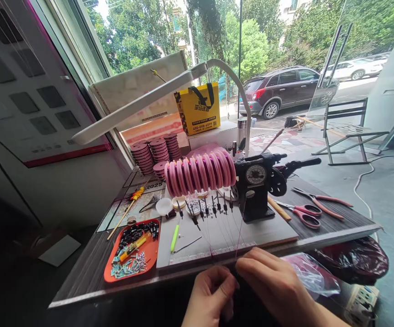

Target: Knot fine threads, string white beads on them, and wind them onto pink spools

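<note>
Orange plastic is glowing at the far left, where a shallow orange tray (152,257) of small black and pale tube pieces is sitting on the dark wood-grain worktop (336,214). Just to its right a slim green-handled tool (174,238) is lying on a white work mat (261,232).

At the near edge, the left hand (210,295) is pinching its thumb and fingertips closed on the thin strands (239,234) of pinkish line, which are running down from a row of pink plastic spools (200,172). The right hand (275,286) is curling over and gripping the same thin strands beside it, the two hands almost touching.

To handle these well, I judge, each strand is best held taut and apart from its neighbours, with a light pinch, since the lines are lying close together and would tangle easily.

Further right, a black hand-crank machine (256,186) with a round dial is standing beside red-handled scissors (306,215).

A printed sheet (154,187) behind the tray is showing "2025". The yellow paper bag (198,109) is bearing Chinese characters, too small to read, and "400-098-6599".
</note>
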{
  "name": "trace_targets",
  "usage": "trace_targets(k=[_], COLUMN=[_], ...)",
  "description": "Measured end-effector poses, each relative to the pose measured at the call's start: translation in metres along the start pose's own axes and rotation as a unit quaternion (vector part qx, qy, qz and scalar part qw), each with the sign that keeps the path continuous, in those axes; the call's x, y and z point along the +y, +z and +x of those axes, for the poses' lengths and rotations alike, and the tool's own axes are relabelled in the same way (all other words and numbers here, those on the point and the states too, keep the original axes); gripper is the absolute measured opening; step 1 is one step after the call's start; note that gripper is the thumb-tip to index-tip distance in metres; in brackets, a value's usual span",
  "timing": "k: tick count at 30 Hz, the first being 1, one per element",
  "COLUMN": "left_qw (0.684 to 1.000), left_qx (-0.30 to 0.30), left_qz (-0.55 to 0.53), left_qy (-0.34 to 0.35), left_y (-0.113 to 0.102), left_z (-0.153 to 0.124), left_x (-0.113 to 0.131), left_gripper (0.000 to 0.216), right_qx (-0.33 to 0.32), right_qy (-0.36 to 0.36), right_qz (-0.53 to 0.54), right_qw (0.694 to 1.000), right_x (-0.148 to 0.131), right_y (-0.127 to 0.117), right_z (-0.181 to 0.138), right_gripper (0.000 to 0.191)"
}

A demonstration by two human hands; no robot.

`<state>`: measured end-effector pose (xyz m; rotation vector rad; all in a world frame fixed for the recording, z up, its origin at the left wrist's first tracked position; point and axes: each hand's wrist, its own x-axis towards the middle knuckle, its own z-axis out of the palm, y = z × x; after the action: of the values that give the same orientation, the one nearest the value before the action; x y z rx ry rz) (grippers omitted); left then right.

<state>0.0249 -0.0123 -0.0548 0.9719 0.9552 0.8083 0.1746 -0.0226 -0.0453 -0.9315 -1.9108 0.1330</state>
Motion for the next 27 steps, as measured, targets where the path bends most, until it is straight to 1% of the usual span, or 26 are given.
trace_targets(k=[2,4,6,8,10,12,13,14,15,16,18,19,21,23,24,25,26,27], left_qw=[0.998,0.995,0.997,1.000,1.000,0.998,0.997,0.996,0.995,0.995,0.994,0.995,0.995,0.993,0.985,0.972,0.954,0.938], left_qx=[-0.020,-0.023,-0.016,0.001,0.018,0.033,0.039,0.045,0.050,0.056,0.064,0.066,0.078,0.095,0.104,0.106,0.106,0.094], left_qz=[-0.059,-0.093,-0.078,-0.029,0.022,0.059,0.070,0.079,0.085,0.087,0.082,0.076,0.035,-0.065,-0.135,-0.210,-0.279,-0.334], left_qy=[-0.028,-0.025,-0.013,0.001,0.010,0.015,0.017,0.018,0.017,0.014,0.018,0.025,0.043,0.034,0.017,-0.004,-0.016,-0.022], left_y=[0.001,-0.001,-0.008,-0.020,-0.032,-0.042,-0.045,-0.047,-0.048,-0.048,-0.049,-0.050,-0.052,-0.055,-0.055,-0.054,-0.052,-0.049], left_z=[-0.001,-0.005,-0.011,-0.020,-0.032,-0.042,-0.047,-0.050,-0.052,-0.053,-0.052,-0.051,-0.047,-0.043,-0.041,-0.039,-0.037,-0.035], left_x=[0.003,0.007,0.012,0.018,0.024,0.031,0.034,0.038,0.042,0.046,0.055,0.059,0.062,0.056,0.050,0.042,0.033,0.023], left_gripper=[0.038,0.035,0.035,0.036,0.037,0.038,0.038,0.038,0.037,0.036,0.033,0.031,0.024,0.016,0.015,0.018,0.019,0.018], right_qx=[0.005,-0.001,-0.025,-0.054,-0.064,-0.065,-0.065,-0.067,-0.072,-0.079,-0.086,-0.090,-0.101,-0.096,-0.086,-0.071,-0.058,-0.044], right_qy=[-0.001,0.002,0.006,0.008,-0.009,-0.038,-0.053,-0.063,-0.069,-0.073,-0.090,-0.104,-0.132,-0.129,-0.101,-0.051,0.019,0.098], right_qz=[0.005,0.014,0.026,0.032,0.006,-0.058,-0.097,-0.131,-0.156,-0.169,-0.166,-0.154,-0.113,-0.039,0.015,0.081,0.158,0.241], right_qw=[1.000,1.000,0.999,0.998,0.998,0.995,0.992,0.987,0.983,0.980,0.978,0.978,0.980,0.986,0.991,0.993,0.986,0.965], right_x=[0.000,0.000,0.001,0.002,0.002,0.001,0.001,0.000,0.000,-0.001,0.000,0.000,0.000,-0.003,-0.006,-0.009,-0.013,-0.017], right_y=[0.000,0.001,0.005,0.013,0.027,0.045,0.056,0.066,0.076,0.084,0.093,0.094,0.087,0.074,0.066,0.059,0.054,0.050], right_z=[0.000,-0.002,-0.004,-0.005,-0.002,0.006,0.012,0.018,0.024,0.030,0.036,0.036,0.031,0.021,0.016,0.011,0.007,0.004], right_gripper=[0.024,0.024,0.024,0.023,0.019,0.011,0.012,0.019,0.025,0.027,0.014,0.008,0.012,0.015,0.017,0.019,0.020,0.020])
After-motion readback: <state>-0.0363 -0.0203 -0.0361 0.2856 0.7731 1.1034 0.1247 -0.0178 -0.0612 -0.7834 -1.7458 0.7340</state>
